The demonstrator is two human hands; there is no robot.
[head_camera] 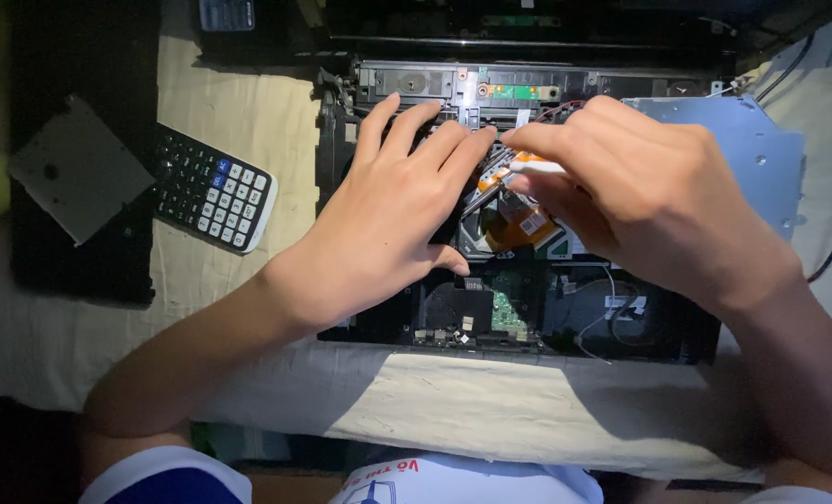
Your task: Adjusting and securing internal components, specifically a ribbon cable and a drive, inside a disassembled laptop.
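If I tug too hard, I think the thin orange ribbon cable (514, 219) in the middle of the opened laptop (528, 308) could tear or bend at its connector. My left hand (392, 219) lies flat, fingers spread over the boards. My right hand (640, 191) arches beside it, fingertips seemingly pinching a small white piece, though shadow hides the grip.

An opened laptop base (565, 322) is laid on a cloth-covered table (490, 411), with both hands set over its middle — the left hand (388, 224) beside the right hand (640, 196). A calculator (212, 189) is placed left of it, a metal plate (80, 170) further left.
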